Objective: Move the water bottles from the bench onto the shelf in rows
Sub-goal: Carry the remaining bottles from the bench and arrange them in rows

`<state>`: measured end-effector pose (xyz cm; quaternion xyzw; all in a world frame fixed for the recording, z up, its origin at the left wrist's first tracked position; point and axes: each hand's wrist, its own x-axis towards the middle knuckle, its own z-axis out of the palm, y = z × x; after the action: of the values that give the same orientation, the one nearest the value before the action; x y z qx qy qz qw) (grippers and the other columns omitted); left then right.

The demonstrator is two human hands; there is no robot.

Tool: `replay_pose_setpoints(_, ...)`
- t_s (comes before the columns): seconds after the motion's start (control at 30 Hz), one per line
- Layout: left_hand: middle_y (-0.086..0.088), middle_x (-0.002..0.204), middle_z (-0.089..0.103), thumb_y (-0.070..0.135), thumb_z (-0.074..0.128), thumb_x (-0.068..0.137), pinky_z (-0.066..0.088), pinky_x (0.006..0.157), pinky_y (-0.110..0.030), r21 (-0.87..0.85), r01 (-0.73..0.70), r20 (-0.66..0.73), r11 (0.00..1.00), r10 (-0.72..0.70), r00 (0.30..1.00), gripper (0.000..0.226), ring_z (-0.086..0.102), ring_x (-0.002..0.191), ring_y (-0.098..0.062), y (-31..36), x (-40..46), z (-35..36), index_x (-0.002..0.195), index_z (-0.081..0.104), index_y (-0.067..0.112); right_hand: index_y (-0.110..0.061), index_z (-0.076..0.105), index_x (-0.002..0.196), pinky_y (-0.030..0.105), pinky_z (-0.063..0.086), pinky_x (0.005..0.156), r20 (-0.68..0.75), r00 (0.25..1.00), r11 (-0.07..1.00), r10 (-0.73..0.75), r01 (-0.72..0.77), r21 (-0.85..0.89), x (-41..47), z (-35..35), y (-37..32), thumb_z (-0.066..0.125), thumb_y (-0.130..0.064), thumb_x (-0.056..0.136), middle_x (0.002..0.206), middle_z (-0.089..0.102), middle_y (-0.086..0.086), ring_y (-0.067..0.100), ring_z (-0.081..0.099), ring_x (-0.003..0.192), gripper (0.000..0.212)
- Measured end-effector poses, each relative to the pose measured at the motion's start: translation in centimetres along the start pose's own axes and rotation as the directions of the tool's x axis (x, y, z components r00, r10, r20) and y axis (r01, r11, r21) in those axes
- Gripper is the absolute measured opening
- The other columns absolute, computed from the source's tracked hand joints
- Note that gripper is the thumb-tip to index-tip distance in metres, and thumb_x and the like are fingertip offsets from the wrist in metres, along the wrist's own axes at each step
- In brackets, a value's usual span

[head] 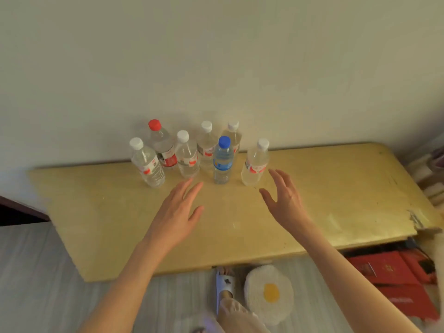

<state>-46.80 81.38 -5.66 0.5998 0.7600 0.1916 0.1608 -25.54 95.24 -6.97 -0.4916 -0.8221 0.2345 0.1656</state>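
Several clear water bottles stand upright in a loose cluster near the back of the yellow bench [336, 200], against the wall. One has a red cap [162, 147], one a blue cap and blue label [223, 162], the others white caps, such as the leftmost [147, 164] and the rightmost [255, 164]. My left hand [179, 210] hovers with straight fingers just in front of the middle bottles, holding nothing. My right hand [284, 200] is spread with straight fingers just in front of the rightmost bottle, touching nothing. No shelf is in view.
A pale wall rises right behind the bottles. Red boxes [396, 277] lie under the bench's right end, whose corner is chipped. A fried-egg shaped cushion [269, 294] and a slippered foot [225, 287] are on the grey floor at the bench's front edge.
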Motion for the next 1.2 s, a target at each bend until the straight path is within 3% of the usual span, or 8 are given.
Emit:
replay_pose_setpoints(0.23, -0.006, 0.151, 0.019, 0.023, 0.048, 0.091, 0.023, 0.110, -0.032, 0.001, -0.038, -0.011, 0.999, 0.038, 0.999, 0.057, 0.019, 0.139, -0.020, 1.8, 12.8, -0.1, 0.142, 0.022, 0.021, -0.015, 0.027, 0.142, 0.036, 0.035, 0.103, 0.066, 0.997, 0.998, -0.047, 0.050, -0.045, 11.5, -0.5, 1.1, 0.056, -0.024, 0.089, 0.145, 0.032, 0.009, 0.028, 0.034, 0.131, 0.061)
replay_pose_setpoints(0.33, -0.002, 0.150, 0.020, 0.023, 0.049, 0.091, 0.026, 0.108, -0.032, -0.024, -0.013, 0.048, 1.000, 0.014, 0.999, 0.058, 0.022, 0.136, -0.020, 2.0, 15.6, 0.9, 0.142, 0.021, 0.023, -0.014, 0.034, 0.139, 0.037, 0.039, 0.098, 0.128, 0.991, 0.998, -0.047, 0.053, -0.046, 12.8, 0.1, 1.6, 0.058, -0.023, 0.088, 0.137, 0.043, 0.009, 0.028, 0.040, 0.125, 0.057)
replay_pose_setpoints(0.47, -0.005, 0.128, 0.039, 0.010, 0.055, 0.086, 0.039, 0.091, -0.028, -0.067, -0.038, 0.045, 0.997, 0.041, 0.998, 0.045, 0.047, 0.110, -0.022, 2.0, 17.1, 1.7, 0.129, 0.043, 0.018, -0.005, 0.048, 0.123, 0.040, 0.043, 0.084, 0.095, 0.993, 0.997, -0.070, 0.074, -0.037, 13.0, 0.6, 2.0, 0.063, -0.014, 0.083, 0.118, 0.053, 0.015, 0.033, 0.048, 0.107, 0.043)
replay_pose_setpoints(0.57, -0.006, 0.112, 0.043, 0.009, 0.060, 0.083, 0.043, 0.078, -0.028, -0.070, -0.026, 0.042, 0.997, 0.029, 0.999, 0.037, 0.048, 0.083, -0.018, 1.6, 17.5, 1.6, 0.117, 0.052, 0.016, -0.004, 0.050, 0.117, 0.041, 0.045, 0.079, 0.078, 0.994, 0.996, -0.080, 0.084, -0.043, 12.5, 0.8, 1.8, 0.061, -0.011, 0.083, 0.113, 0.055, 0.015, 0.033, 0.049, 0.101, 0.036)
replay_pose_setpoints(0.7, -0.002, 0.107, 0.046, 0.014, 0.066, 0.079, 0.048, 0.073, -0.035, -0.076, -0.074, 0.073, 0.994, 0.080, 0.994, 0.026, 0.051, 0.084, -0.019, 1.1, 15.9, 1.9, 0.102, 0.054, 0.011, -0.003, 0.054, 0.111, 0.036, 0.044, 0.069, 0.031, 0.997, 0.996, -0.075, 0.077, -0.054, 9.6, 1.2, 1.4, 0.062, -0.009, 0.082, 0.105, 0.055, 0.015, 0.032, 0.054, 0.090, 0.031)
replay_pose_setpoints(0.87, -0.001, 0.094, 0.055, 0.011, 0.072, 0.072, 0.044, 0.062, -0.029, -0.080, -0.229, 0.153, 0.970, 0.239, 0.959, 0.023, 0.057, 0.074, -0.020, 0.7, 14.1, 2.2, 0.092, 0.060, 0.011, 0.001, 0.057, 0.110, 0.035, 0.049, 0.069, -0.039, 0.988, 0.989, 0.147, -0.146, 0.041, 5.2, 1.0, 1.7, 0.067, -0.009, 0.079, 0.105, 0.054, 0.017, 0.034, 0.058, 0.077, 0.034)
replay_pose_setpoints(1.0, 0.000, 0.099, 0.056, 0.013, 0.070, 0.073, 0.038, 0.073, -0.023, -0.176, -0.289, 0.205, 0.941, 0.322, 0.924, 0.027, 0.054, 0.081, -0.016, 1.7, 13.3, 1.8, 0.100, 0.063, 0.011, -0.008, 0.056, 0.113, 0.030, 0.044, 0.073, -0.195, 0.909, 0.928, 0.370, -0.352, 0.120, 0.2, 0.1, 0.2, 0.064, -0.020, 0.082, 0.107, 0.051, 0.006, 0.024, 0.053, 0.083, 0.034)
replay_pose_setpoints(1.2, 0.004, 0.101, 0.057, 0.013, 0.067, 0.074, 0.033, 0.076, -0.014, -0.289, -0.490, 0.377, 0.822, 0.569, 0.731, 0.028, 0.052, 0.086, -0.010, 5.3, 7.2, 3.2, 0.102, 0.063, 0.013, -0.014, 0.059, 0.110, 0.023, 0.037, 0.076, -0.348, 0.723, 0.800, 0.597, -0.572, 0.183, -12.8, -1.5, -1.7, 0.066, -0.023, 0.080, 0.103, 0.053, 0.002, 0.016, 0.049, 0.084, 0.032)
